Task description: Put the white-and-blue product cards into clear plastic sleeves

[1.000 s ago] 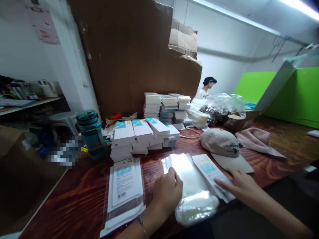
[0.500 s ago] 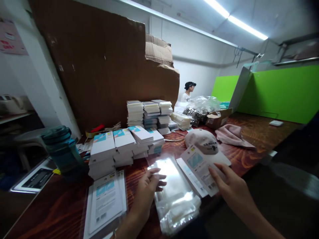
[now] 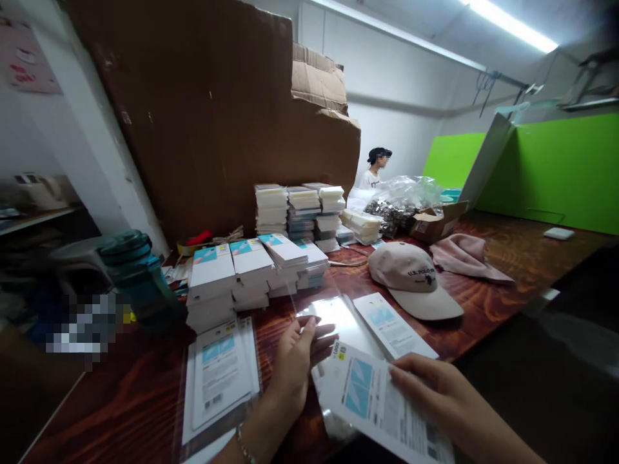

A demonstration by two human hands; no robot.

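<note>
My right hand grips a printed white packaging card by its right edge, thumb on top. The card is tilted over a pile of clear plastic bags and hides much of it. My left hand is over the left side of those bags, fingers stretched and apart, with nothing visible in them. Whether its fingertips touch the bags I cannot tell. Another printed card lies on the table right of the bags. Left of my left hand, several cards in clear sleeves lie overlapping.
Tall stacks of cards stand behind the sleeved ones, with more stacks farther back. A teal bottle stands left. A cap, a pink cloth and an open cardboard box are right. A person is beyond.
My right hand has lifted one card from beside the bags and brought it left and nearer, over the bags. My left hand stays by the bags. The view has shifted slightly.
</note>
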